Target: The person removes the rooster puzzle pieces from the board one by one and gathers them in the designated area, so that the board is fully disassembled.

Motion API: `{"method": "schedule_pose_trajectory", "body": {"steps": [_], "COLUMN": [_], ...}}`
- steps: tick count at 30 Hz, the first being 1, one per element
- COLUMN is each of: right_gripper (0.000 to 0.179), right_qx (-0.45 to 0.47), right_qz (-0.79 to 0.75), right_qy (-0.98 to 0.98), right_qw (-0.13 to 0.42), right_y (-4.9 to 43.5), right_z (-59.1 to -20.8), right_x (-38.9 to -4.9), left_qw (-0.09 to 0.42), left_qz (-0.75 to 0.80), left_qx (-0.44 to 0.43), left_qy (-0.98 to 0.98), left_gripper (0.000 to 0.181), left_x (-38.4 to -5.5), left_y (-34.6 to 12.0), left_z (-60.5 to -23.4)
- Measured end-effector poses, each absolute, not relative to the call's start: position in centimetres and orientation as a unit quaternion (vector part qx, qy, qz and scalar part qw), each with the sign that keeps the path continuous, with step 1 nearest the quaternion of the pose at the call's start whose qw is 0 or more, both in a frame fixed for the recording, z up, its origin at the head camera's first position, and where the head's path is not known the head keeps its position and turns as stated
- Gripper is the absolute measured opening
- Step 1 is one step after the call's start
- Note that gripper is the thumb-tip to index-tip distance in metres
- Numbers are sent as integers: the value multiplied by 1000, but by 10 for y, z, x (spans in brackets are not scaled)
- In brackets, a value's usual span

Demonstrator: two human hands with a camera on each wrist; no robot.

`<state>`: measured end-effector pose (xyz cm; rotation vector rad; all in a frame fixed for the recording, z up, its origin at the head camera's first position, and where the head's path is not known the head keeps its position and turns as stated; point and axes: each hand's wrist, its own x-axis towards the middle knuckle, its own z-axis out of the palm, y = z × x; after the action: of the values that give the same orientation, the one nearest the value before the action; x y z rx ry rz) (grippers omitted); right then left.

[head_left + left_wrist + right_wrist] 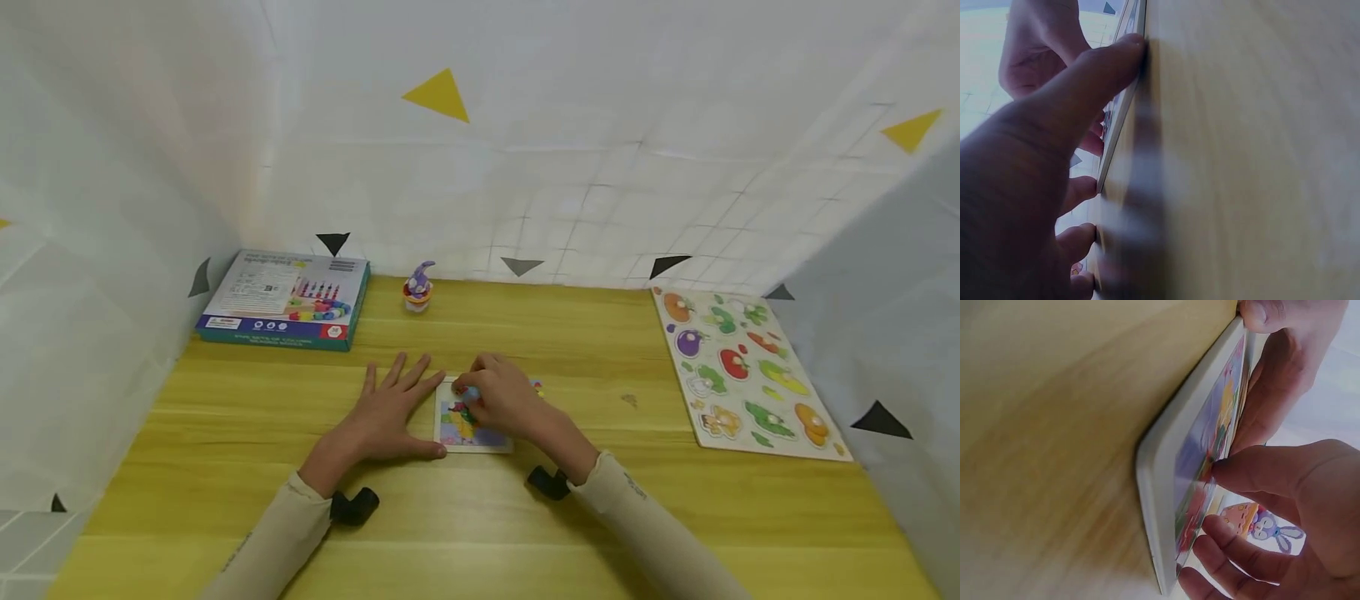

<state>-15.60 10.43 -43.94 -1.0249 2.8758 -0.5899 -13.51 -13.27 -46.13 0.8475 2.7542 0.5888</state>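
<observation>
A small jigsaw puzzle (pixel 474 447) in a pale frame lies flat on the table, its colourful picture partly covered by my hands. My left hand (pixel 386 417) is spread on the table at the puzzle's left side, with thumb and index fingertip against the frame's corners. Over the upper part of the picture, my right hand (pixel 504 398) curls its fingers and pinches a blue puzzle piece (pixel 470 394). In the right wrist view, the right thumb (pixel 1229 472) comes down on the picture. Small colourful bits (pixel 537 388) show just beyond the right hand.
A boxed bead toy set (pixel 285 300) lies at the back left. Beside it stands a purple bunny figurine (pixel 417 287) in a cup-shaped base. A vegetable peg puzzle board (pixel 750 375) lies on the right. White sheeting (pixel 525 183) hangs behind the wooden table (pixel 450 517).
</observation>
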Motion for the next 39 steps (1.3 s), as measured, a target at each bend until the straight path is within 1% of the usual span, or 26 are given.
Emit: {"method": "schedule_pose_trajectory", "body": {"steps": [10,21,29,39], "right_gripper": [20,17,19,18], "right_qx": [-316,-321,-315,-324], "right_qz": [-200,-194,-182,-202], "right_qy": [927,927,931,924], "right_qw": [31,7,17,2], "right_y": [102,97,97,101], "right_z": [-437,-436,-433,-429], "right_x": [-156,-155,-153,-154], "left_qw": [101,99,92,88], "left_qz": [206,203,203,199], "left_qx": [283,285,289,290], "left_qy": [931,932,931,932], "left_gripper": [108,109,109,109], "left_x": [-135,-134,-134,-134], "left_y": [-132,-134,-134,-134], "left_z": [-461,-460,-462,-463]}}
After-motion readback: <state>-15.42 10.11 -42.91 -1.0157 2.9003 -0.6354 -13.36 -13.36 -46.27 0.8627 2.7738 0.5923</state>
